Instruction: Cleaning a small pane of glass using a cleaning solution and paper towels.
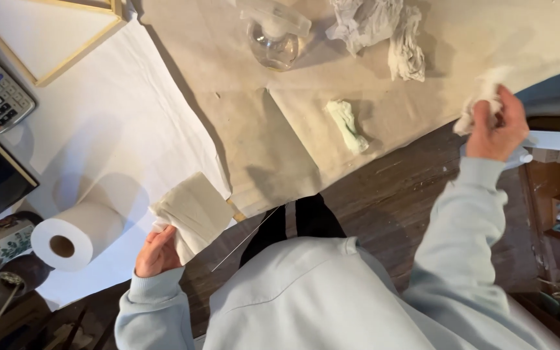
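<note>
paper is what both hands carry here: the left hand [157,253] grips a folded paper towel [192,210] by its lower corner, just over the edge of the white sheet [131,123] on the surface [241,116], while the right hand [497,129] is clenched round a crumpled wad [481,97] held up past the surface's right edge. a thin glass pane [247,238] (seen only as a bright edge) seems to stand between body and surface. to work it well, the folded towel probably wants a flat face kept toward the glass, with the wad kept well apart. a towel roll [72,240], a spray bottle [273,39] and used rags [384,32] lie near.
</note>
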